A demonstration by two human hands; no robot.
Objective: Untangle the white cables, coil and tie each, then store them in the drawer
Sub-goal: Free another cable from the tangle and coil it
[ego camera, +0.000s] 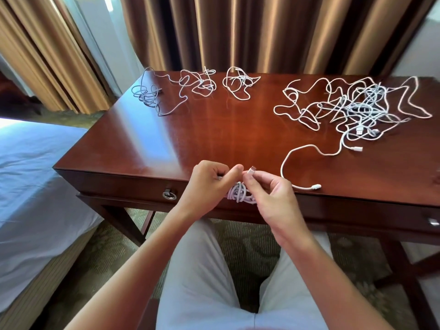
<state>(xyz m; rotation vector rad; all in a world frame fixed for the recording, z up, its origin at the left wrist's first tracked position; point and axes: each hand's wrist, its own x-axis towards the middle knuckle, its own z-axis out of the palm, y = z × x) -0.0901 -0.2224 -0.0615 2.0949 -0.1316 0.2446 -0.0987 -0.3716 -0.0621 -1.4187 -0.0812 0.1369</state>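
Glossy wooden desk point(214, 129) by brown curtains point(262, 32), bed point(35, 175) on our left. Our left hand point(204, 184) grips a coiled white cable point(238, 194) at the desk's front edge, above the closed drawer point(133, 189); our right hand point(266, 194) pinches its plug point(251, 169). Big tangle point(357, 108) lies far right, with one loose cable point(295, 167) trailing near our right hand. Smaller tangles point(202, 84) sit at back left.

You sit at a glossy reddish-brown wooden desk point(214, 129) backed by long bronze-and-gold pleated curtains point(238, 29). A bed with pale blue-white sheets point(31, 177) stands to your left on green patterned carpet point(247, 244). Daylight glares off the desktop.
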